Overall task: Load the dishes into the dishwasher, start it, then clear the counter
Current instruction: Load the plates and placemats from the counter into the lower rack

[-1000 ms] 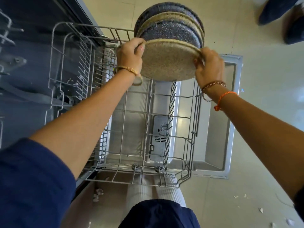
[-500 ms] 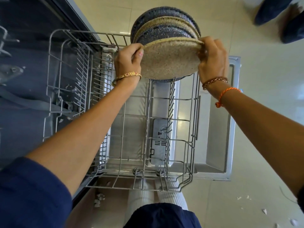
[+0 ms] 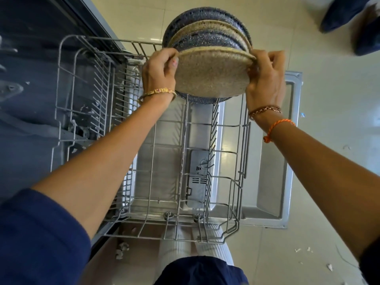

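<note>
both hands, left hand (image 3: 159, 74) and right hand (image 3: 265, 79), are clenched on the rims of a stack of speckled blue and beige stoneware plates (image 3: 209, 73) held over the far end of the pulled-out grey wire dishwasher rack (image 3: 185, 161). a slip could drop the stack onto the tines. the plates' far sides are hidden, and the desk is out of frame.

Dark navy sleeves (image 3: 37, 239) are worn pushed up the forearms. A gold bangle (image 3: 157, 93) is seen on the left wrist. On the right wrist, 2 bands are worn: a braided brown bracelet (image 3: 265, 110) and an orange thread (image 3: 276, 126).

4 stacked speckled plates (image 3: 211, 77) above rack (image 3: 156, 153)
</note>
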